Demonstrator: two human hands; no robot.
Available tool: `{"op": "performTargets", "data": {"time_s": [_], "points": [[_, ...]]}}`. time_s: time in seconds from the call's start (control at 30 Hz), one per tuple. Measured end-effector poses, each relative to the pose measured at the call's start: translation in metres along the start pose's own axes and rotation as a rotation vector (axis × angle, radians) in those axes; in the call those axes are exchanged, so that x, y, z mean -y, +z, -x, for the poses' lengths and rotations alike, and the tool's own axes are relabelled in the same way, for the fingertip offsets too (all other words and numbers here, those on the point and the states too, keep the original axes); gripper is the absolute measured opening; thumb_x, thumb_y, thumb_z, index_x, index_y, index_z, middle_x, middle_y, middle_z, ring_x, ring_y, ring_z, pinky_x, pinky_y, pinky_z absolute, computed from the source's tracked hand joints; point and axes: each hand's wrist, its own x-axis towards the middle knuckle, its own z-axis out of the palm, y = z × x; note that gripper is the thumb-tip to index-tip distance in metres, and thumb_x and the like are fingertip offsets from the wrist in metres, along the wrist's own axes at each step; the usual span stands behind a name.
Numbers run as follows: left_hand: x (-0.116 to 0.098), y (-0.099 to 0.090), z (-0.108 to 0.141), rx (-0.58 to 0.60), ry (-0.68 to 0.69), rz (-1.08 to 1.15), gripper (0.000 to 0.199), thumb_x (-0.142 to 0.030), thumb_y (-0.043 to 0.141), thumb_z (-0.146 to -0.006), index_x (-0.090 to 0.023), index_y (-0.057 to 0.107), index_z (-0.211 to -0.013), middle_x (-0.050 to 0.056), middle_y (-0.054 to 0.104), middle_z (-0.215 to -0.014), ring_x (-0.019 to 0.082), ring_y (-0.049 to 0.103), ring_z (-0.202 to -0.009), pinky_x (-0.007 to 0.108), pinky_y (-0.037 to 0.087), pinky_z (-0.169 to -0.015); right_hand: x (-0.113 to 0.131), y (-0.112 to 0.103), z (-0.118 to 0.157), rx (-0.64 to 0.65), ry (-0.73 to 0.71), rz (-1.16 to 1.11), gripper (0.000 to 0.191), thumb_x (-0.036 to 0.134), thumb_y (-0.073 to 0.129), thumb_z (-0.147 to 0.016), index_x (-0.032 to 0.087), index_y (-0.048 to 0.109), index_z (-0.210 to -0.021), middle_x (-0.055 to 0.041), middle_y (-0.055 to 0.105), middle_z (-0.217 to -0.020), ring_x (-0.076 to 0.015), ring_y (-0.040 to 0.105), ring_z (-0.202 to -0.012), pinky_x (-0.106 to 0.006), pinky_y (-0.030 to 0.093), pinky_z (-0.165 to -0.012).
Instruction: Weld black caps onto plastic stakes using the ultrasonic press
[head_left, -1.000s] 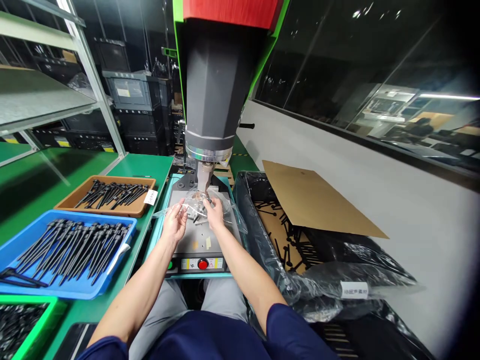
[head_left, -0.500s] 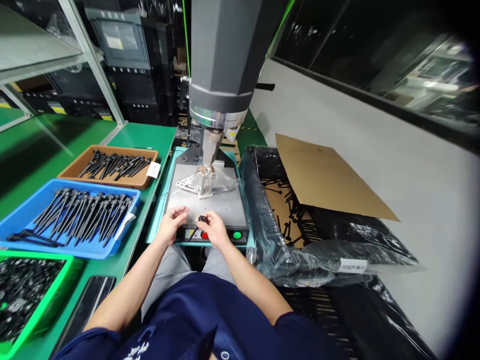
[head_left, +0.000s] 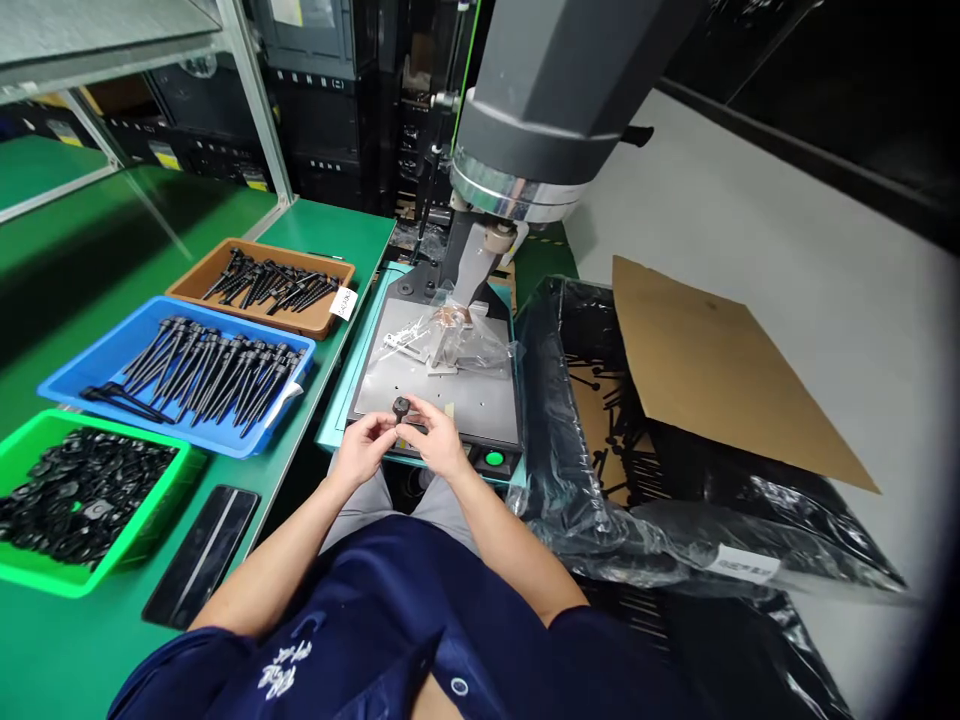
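In front of the press plate's near edge, my left hand [head_left: 363,447] and my right hand [head_left: 436,438] meet around a black plastic rod with a thick knobbed head [head_left: 402,406]. The head points up between my fingertips. Most of the shaft is hidden by the fingers. Both hands are closed in a pinch on it. Just beyond them lies the grey metal plate [head_left: 390,385] of the machine. On it a metal fixture [head_left: 442,358] wrapped in clear film stands under the machine's horn [head_left: 477,265].
A blue tray [head_left: 67,378] and a brown tray [head_left: 187,287] of similar rods stand to the left. A green bin [head_left: 150,530] holds small black parts, with a phone-like black slab [head_left: 201,556] beside it. Right: a film-lined box [head_left: 555,420], cardboard sheet [head_left: 720,370] and green button [head_left: 494,459].
My left hand has moved from beside the rod onto its shaft, joining my right hand. The rod has turned more upright, head up. The camera view has shifted.
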Motion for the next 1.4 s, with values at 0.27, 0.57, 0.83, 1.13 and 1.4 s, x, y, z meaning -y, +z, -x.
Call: {"op": "performTargets", "data": {"time_s": [0.27, 0.57, 0.83, 1.13, 1.4], "points": [[-0.002, -0.008, 0.007, 0.045, 0.035, -0.041, 0.022, -0.008, 0.081, -0.064, -0.016, 0.073, -0.082, 0.004, 0.068, -0.075, 0.015, 0.061, -0.068, 0.025, 0.049, -0.071, 0.002, 0.008, -0.003, 0.054, -0.041, 0.083, 0.016, 0.035, 0.065, -0.084, 0.021, 0.072, -0.088, -0.0055, 0.071, -0.100, -0.0228, 0.065, -0.099, -0.039, 0.048, -0.094], [-0.014, -0.024, 0.019, 0.043, 0.150, -0.147, 0.025, -0.012, 0.081, -0.062, -0.019, 0.075, -0.085, 0.005, 0.071, -0.081, 0.019, 0.064, -0.074, 0.028, 0.052, -0.075, 0.003, 0.038, -0.011, 0.081, 0.161, -0.199, 0.028, 0.043, 0.076, -0.072, 0.020, 0.066, -0.084, -0.0037, 0.072, -0.089, -0.0197, 0.066, -0.082, -0.035, 0.054, -0.079], [-0.029, -0.042, 0.030, -0.047, 0.148, -0.156, 0.022, -0.015, 0.083, -0.061, -0.016, 0.075, -0.082, 0.004, 0.069, -0.074, 0.018, 0.062, -0.069, 0.028, 0.050, -0.072, 0.001, 0.061, -0.016, 0.115, 0.216, -0.224, 0.032, 0.041, 0.080, -0.067, 0.020, 0.064, -0.086, -0.0044, 0.072, -0.091, -0.0191, 0.066, -0.083, -0.035, 0.053, -0.083], [-0.140, -0.154, 0.002, -0.466, 0.419, -1.003, 0.039, -0.040, 0.066, -0.077, -0.013, 0.071, -0.106, 0.007, 0.072, -0.089, 0.020, 0.065, -0.079, 0.033, 0.050, -0.078, -0.003, 0.053, -0.006, 0.080, 0.334, -0.264, 0.039, 0.048, 0.079, -0.070, 0.018, 0.066, -0.091, -0.0038, 0.072, -0.079, -0.0168, 0.066, -0.071, -0.032, 0.052, -0.071], [-0.198, -0.239, -0.065, -0.713, 0.011, -1.585, 0.028, -0.027, 0.065, -0.080, -0.018, 0.073, -0.106, 0.010, 0.073, -0.109, 0.026, 0.066, -0.101, 0.032, 0.050, -0.086, -0.006, 0.035, 0.016, 0.006, 0.313, -0.262, 0.041, 0.047, 0.080, -0.070, 0.018, 0.065, -0.096, -0.0025, 0.072, -0.078, -0.0158, 0.065, -0.069, -0.031, 0.052, -0.070]]}}
